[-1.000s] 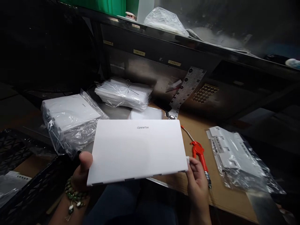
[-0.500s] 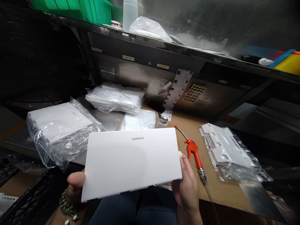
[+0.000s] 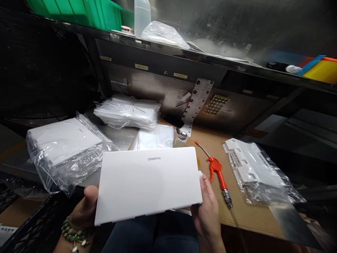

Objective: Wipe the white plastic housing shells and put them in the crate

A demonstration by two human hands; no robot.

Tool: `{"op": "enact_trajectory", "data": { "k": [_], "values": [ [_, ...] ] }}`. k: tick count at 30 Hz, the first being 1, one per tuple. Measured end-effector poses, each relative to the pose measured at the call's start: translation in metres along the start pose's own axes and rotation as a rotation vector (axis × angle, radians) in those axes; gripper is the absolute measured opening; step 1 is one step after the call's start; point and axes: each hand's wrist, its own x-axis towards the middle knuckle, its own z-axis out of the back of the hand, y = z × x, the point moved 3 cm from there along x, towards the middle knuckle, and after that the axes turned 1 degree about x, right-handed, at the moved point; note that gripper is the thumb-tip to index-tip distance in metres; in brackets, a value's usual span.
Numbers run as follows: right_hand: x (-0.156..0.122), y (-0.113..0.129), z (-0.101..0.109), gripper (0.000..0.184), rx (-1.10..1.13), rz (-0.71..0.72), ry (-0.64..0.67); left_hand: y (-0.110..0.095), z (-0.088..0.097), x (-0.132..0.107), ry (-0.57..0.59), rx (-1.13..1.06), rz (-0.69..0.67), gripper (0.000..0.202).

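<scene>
I hold a flat white laptop cover panel [image 3: 147, 184] marked HUAWEI above my lap, in front of the workbench. My left hand [image 3: 84, 211], with a bead bracelet at the wrist, grips its lower left corner, thumb on top. My right hand [image 3: 207, 211] clasps its right edge, and a small white piece shows at the fingertips. The panel lies almost level, with the logo toward the far edge.
A bagged stack of white panels [image 3: 63, 147] lies at left, and another clear-wrapped bundle [image 3: 127, 112] sits behind. A red air blow gun [image 3: 217, 168] and a bag of white parts [image 3: 256, 172] rest on cardboard [image 3: 237, 211] at right. Black crate [image 3: 34, 228] at lower left. A shelf above carries a green bin [image 3: 79, 10].
The panel has dropped a little toward me and my view has tilted up, so more of the shelf shows. My left thumb has shifted further onto the panel's corner.
</scene>
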Motion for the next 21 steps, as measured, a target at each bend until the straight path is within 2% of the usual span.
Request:
{"op": "enact_trajectory", "data": {
  "k": [2,4,7,9,10,12,15,17,21],
  "values": [
    [0.005,0.0,0.005,0.061,-0.047,0.07,0.057,-0.016,-0.016,0.009,0.001,0.067,-0.067,0.081],
    [0.01,0.001,0.01,0.048,-0.118,0.191,0.163,-0.027,-0.026,0.016,-0.104,0.146,-0.077,0.072],
    [0.019,0.003,0.015,0.037,-0.215,0.365,0.299,-0.032,-0.024,0.018,-0.369,0.259,-0.048,0.048],
    [0.024,0.009,0.015,0.031,-0.269,0.506,0.315,-0.034,-0.017,0.015,-0.463,0.43,-0.161,0.036],
    [0.026,0.014,0.015,0.029,-0.294,0.587,0.289,-0.036,-0.013,0.013,-0.441,0.553,-0.264,0.028],
    [0.027,0.026,0.017,0.024,-0.318,0.709,0.185,-0.041,-0.011,0.011,-0.32,0.816,-0.48,0.014],
    [0.023,0.043,0.019,0.022,-0.31,0.724,0.064,-0.049,-0.018,0.009,-0.108,1.068,-0.721,0.023],
    [0.016,0.051,0.017,0.019,-0.298,0.689,0.104,-0.054,-0.025,0.01,-0.088,1.152,-0.78,0.027],
    [-0.001,0.058,0.006,0.014,-0.28,0.66,0.262,-0.057,-0.04,0.011,-0.066,1.209,-0.803,0.028]
  ]
}}
